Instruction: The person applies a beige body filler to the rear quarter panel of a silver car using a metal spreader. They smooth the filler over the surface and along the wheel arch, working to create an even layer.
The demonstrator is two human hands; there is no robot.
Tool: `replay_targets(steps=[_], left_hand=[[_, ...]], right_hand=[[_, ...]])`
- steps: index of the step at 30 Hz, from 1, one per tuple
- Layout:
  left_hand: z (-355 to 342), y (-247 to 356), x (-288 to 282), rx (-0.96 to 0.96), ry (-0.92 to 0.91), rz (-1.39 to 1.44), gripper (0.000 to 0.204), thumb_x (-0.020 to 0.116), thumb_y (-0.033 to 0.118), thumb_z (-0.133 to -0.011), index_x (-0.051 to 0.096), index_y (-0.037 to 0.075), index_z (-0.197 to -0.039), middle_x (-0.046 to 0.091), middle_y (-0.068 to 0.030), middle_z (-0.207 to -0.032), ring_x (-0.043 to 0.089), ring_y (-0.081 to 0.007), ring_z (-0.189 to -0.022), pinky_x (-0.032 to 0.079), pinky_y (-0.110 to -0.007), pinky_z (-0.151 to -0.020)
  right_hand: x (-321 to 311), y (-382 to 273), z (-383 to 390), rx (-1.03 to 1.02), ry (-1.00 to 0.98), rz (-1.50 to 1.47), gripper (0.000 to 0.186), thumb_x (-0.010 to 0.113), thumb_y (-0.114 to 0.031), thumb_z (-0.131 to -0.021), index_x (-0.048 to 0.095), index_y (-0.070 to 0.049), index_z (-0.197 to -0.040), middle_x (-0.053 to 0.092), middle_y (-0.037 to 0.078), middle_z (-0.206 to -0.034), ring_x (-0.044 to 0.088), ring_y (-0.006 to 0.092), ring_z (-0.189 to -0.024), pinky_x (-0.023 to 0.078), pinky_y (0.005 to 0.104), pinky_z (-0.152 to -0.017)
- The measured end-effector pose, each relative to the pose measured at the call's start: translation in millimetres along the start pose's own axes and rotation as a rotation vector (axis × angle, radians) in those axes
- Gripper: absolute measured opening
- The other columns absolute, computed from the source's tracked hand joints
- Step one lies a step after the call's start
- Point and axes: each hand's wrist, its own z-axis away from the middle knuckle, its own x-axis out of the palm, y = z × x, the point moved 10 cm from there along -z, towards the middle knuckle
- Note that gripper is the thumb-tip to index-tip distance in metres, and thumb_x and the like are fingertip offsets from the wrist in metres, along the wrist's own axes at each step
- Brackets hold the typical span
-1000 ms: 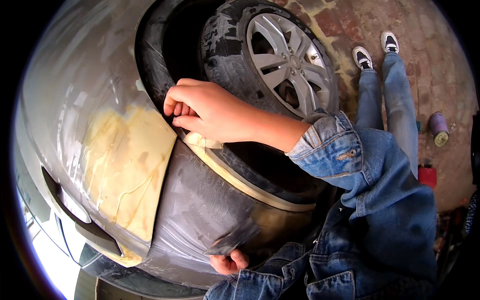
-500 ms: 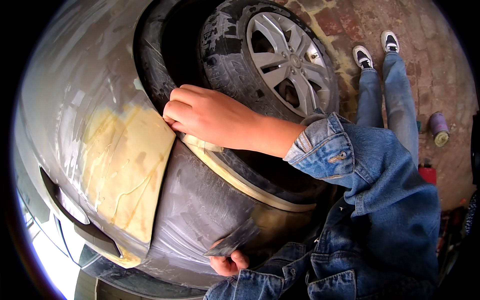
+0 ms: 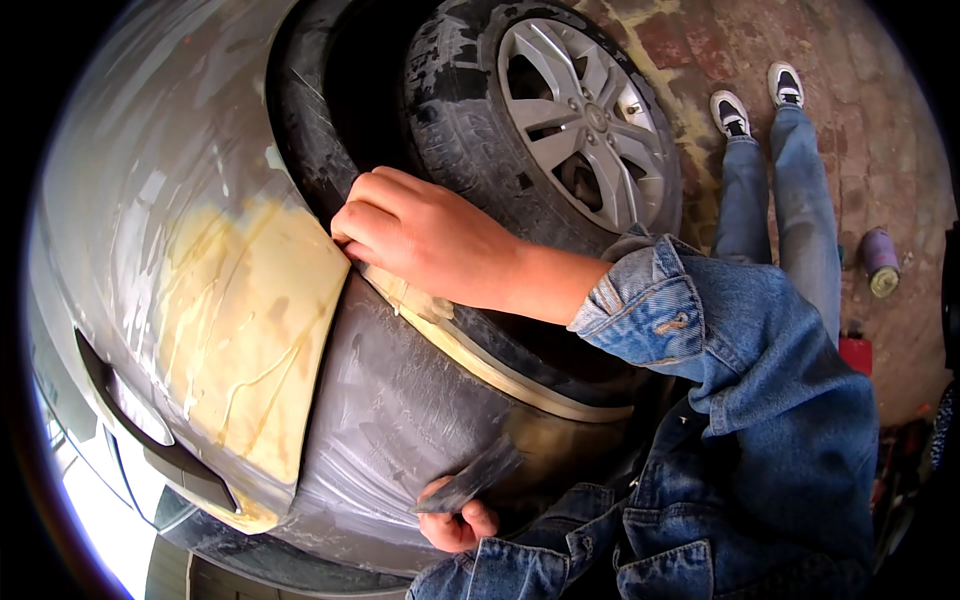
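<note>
My right hand (image 3: pixel 425 240) reaches across to the wheel arch edge of a car, beside the top of a dark panel gap. Its fingers are curled together, back of the hand facing up; whatever they hold is hidden. Left of it, a yellowish filler patch (image 3: pixel 250 340) with streaks covers part of the grey body panel. My left hand (image 3: pixel 458 525), nearer to me, pinches a flat dark grey strip (image 3: pixel 470 478) over the scuffed, dusty grey panel (image 3: pixel 390 410). A cream-coloured band (image 3: pixel 490 370) follows the arch between the two hands.
A tyre with a silver spoked wheel (image 3: pixel 590 125) stands beyond my right hand. At the left is a door handle (image 3: pixel 185 470). My legs extend over the brick paving (image 3: pixel 690 50). A purple can (image 3: pixel 880 262) and a red object (image 3: pixel 855 353) lie at the right.
My right wrist and forearm have dropped slightly toward me, while the fingers remain by the panel gap. The left hand with the strip has barely moved. The view has shifted a little.
</note>
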Motion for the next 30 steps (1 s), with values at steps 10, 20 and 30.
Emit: replay_targets(steps=[10, 20, 30], left_hand=[[-1.5, 0.5, 4.0, -0.024, -0.023, 0.058, 0.053, 0.058, 0.046, -0.092, 0.057, -0.004, -0.11, 0.062, -0.0138, -0.103, 0.06, -0.0209, -0.091, 0.045, -0.033, -0.086], [-1.9, 1.1, 5.9, -0.021, -0.029, 0.031, 0.053, 0.058, 0.046, -0.092, 0.057, -0.004, -0.11, 0.062, -0.0139, -0.104, 0.06, -0.0211, -0.092, 0.045, -0.033, -0.086], [-0.7, 1.7, 1.8, 0.0, -0.042, 0.004, 0.053, 0.057, 0.046, -0.093, 0.057, -0.004, -0.11, 0.062, -0.0141, -0.104, 0.06, -0.0213, -0.092, 0.045, -0.033, -0.086]], right_hand=[[1.9, 2.6, 3.0, 0.041, -0.027, -0.039, 0.018, 0.067, -0.003, -0.079, 0.053, -0.004, -0.091, 0.05, 0.007, -0.088, 0.054, 0.0255, -0.084, 0.048, 0.0342, -0.073], [6.7, 14.4, -8.2, 0.193, -0.17, -0.073, 0.013, 0.064, -0.005, -0.081, 0.054, -0.002, -0.089, 0.056, 0.009, -0.087, 0.057, 0.027, -0.088, 0.049, 0.0364, -0.075], [15.8, -1.3, -10.5, 0.045, -0.324, 0.11, 0.008, 0.058, -0.004, -0.081, 0.053, 0.001, -0.084, 0.057, 0.012, -0.087, 0.057, 0.0283, -0.086, 0.05, 0.0359, -0.078]])
